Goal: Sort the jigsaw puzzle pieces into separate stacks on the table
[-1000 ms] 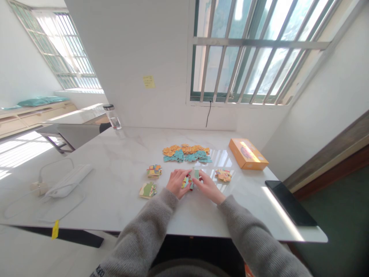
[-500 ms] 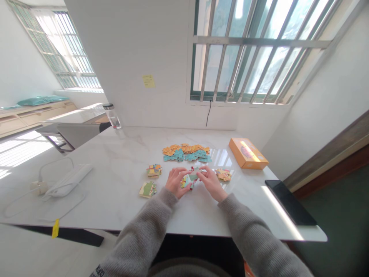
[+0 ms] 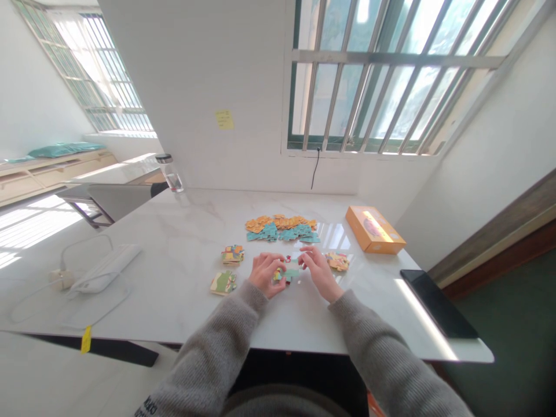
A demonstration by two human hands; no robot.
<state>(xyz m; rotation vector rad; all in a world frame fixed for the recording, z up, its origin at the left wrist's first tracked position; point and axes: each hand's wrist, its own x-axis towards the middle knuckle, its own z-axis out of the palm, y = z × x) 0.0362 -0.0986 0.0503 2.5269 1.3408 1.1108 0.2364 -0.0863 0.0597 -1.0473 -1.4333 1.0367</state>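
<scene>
Between my hands, small joined jigsaw pieces (image 3: pixel 290 274) in pale green with red and yellow bits lie on the table. My left hand (image 3: pixel 266 274) curls round their left side, thumb and forefinger on either side of a yellow-patterned part. Just right of them my right hand (image 3: pixel 319 274) hovers, fingers bent and apart, with nothing visible in it. Beside the right hand is a pile of orange-pink pieces (image 3: pixel 337 262). Left of my left hand sit a multicoloured stack (image 3: pixel 232 255) and a green-patterned stack (image 3: pixel 223 282).
Farther back lie heaps of orange pieces (image 3: pixel 286 222) and teal pieces (image 3: pixel 299 233). An orange box (image 3: pixel 374 230) and a black tablet-like slab (image 3: pixel 438 304) are on the right. A white power strip (image 3: pixel 106 269) with cables lies left; a clear bottle (image 3: pixel 170 174) stands at the back left corner.
The pale green piece that was raised between both hands now lies flat among the others. My right hand has let go and its fingers have lifted away slightly.
</scene>
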